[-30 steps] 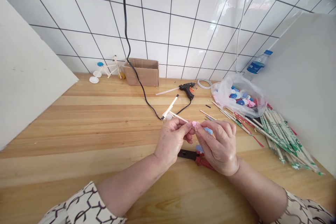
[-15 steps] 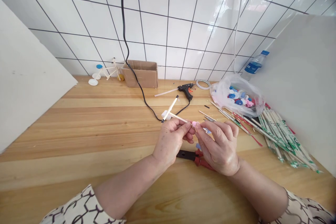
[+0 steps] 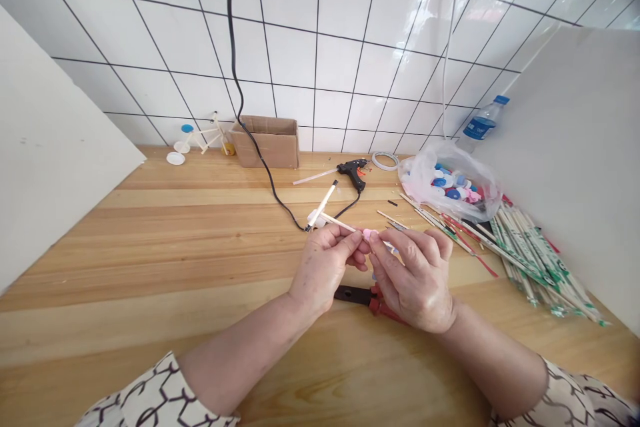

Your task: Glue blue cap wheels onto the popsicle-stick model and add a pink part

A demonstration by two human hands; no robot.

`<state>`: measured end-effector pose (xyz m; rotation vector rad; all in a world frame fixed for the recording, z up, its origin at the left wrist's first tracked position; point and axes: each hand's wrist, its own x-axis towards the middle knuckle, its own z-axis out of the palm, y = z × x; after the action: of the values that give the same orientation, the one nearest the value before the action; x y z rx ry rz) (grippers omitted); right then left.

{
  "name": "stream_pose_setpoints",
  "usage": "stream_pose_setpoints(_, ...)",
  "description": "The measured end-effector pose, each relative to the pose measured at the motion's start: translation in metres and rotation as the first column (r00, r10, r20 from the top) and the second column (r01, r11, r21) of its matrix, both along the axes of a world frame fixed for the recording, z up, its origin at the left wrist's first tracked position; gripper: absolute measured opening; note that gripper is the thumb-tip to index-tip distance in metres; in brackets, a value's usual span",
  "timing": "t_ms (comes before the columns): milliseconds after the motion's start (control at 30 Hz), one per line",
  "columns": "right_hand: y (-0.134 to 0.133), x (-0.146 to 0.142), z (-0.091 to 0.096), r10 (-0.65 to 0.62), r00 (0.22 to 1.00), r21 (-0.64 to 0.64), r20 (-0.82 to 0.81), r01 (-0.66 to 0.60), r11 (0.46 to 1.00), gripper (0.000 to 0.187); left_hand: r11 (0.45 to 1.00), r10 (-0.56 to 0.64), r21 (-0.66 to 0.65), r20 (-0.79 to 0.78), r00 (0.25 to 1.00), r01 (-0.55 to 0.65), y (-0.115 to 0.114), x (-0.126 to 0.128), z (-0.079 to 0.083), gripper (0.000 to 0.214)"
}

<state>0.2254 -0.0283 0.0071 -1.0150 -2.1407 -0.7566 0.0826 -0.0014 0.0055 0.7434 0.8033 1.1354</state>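
Note:
My left hand (image 3: 324, 267) pinches a pale wooden stick (image 3: 340, 222). Its far end joins a crosswise stick (image 3: 323, 205) with black tips, and a whitish cap sits at that joint. Against the stick's near end, my right hand (image 3: 417, 280) grips a small pink piece (image 3: 369, 235), perhaps a bottle cap, between thumb and fingers. Below both hands lie pliers (image 3: 355, 294) with red handles, partly covered by my right hand. Bluish bits beside the right fingers are mostly hidden.
A glue gun (image 3: 353, 173) with a cord lies behind, near a tape roll (image 3: 385, 161). At right are a bag of bottle caps (image 3: 415, 177), wrapped chopsticks (image 3: 545, 260) and a water bottle (image 3: 483, 125). A cardboard box (image 3: 267, 147) and stick model (image 3: 207, 137) stand at back left.
Both hands keep almost the same pose and grip. The pink piece appears slightly turned between the fingers. The whole view has shifted a little.

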Motion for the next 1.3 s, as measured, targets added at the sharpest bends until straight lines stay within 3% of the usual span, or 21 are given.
stream_pose_setpoints(167,0.002,0.004,0.007,0.015,0.978,-0.07,-0.208,-0.031,0.997,0.03,1.0,0.018,0.02,-0.017,1.0,-0.017,0.002,0.0,-0.001,0.012)
stream_pose_setpoints(333,0.005,0.008,0.006,-0.063,0.933,-0.226,-0.354,-0.021,0.974,0.023,0.997,0.008,0.076,-0.044,0.999,-0.005,0.001,0.0,-0.002,0.011)
stream_pose_setpoints(700,0.005,0.003,-0.001,-0.045,0.923,-0.289,-0.382,-0.073,0.955,0.012,0.994,-0.009,0.105,-0.088,0.996,0.018,-0.004,0.001,-0.002,0.009)
stream_pose_setpoints(1300,0.002,-0.002,0.0,-0.028,0.911,-0.302,-0.412,-0.108,0.947,0.011,0.99,-0.042,0.133,-0.095,0.995,0.055,-0.005,0.001,-0.004,0.006)
